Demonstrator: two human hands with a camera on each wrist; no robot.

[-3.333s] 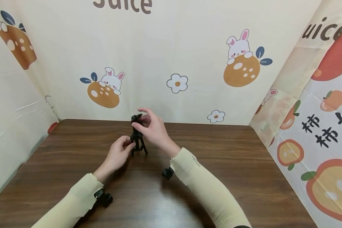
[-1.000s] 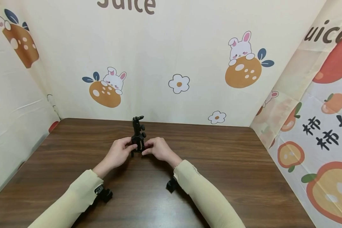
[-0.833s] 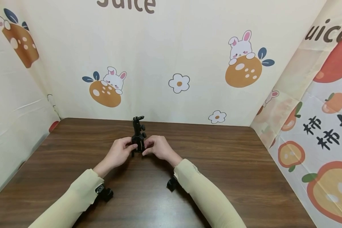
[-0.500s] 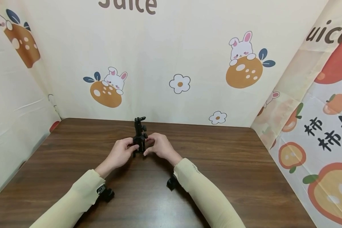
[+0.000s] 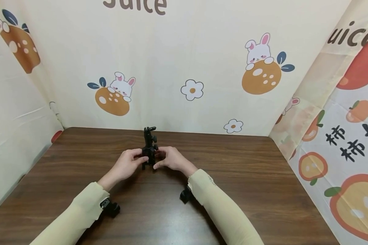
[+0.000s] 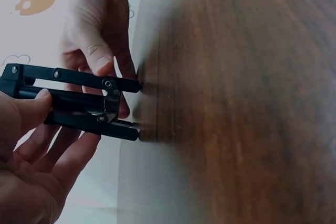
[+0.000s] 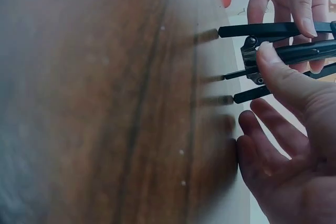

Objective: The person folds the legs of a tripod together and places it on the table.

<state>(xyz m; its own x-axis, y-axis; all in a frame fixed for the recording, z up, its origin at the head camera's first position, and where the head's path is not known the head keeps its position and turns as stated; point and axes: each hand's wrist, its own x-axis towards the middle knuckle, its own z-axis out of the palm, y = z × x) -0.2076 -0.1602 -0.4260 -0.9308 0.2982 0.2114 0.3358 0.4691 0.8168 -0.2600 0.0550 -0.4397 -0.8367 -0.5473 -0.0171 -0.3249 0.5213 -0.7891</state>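
A small black tripod (image 5: 148, 143) stands upright near the back of the table, its legs drawn in close together. My left hand (image 5: 127, 165) grips it from the left, thumb on the front and fingers curled behind, as the left wrist view shows. On the other side is my right hand (image 5: 173, 159), low by the legs. In the right wrist view the right thumb (image 7: 270, 53) touches the metal brace (image 7: 249, 59) between the legs, while the other fingers (image 7: 262, 145) stay spread below the nearest leg (image 7: 252, 94). Leg tips point down at the wood.
The brown wooden table (image 5: 233, 190) reaches back to a cream cloth wall (image 5: 171, 51) printed with rabbits and fruit. More printed cloth hangs at both sides. Small black wrist cameras (image 5: 111, 208) are strapped beneath the cream sleeves (image 5: 224, 204).
My right hand has come down from the tripod's top to its legs. The legs, splayed earlier, now sit closer together. My left hand keeps its hold.
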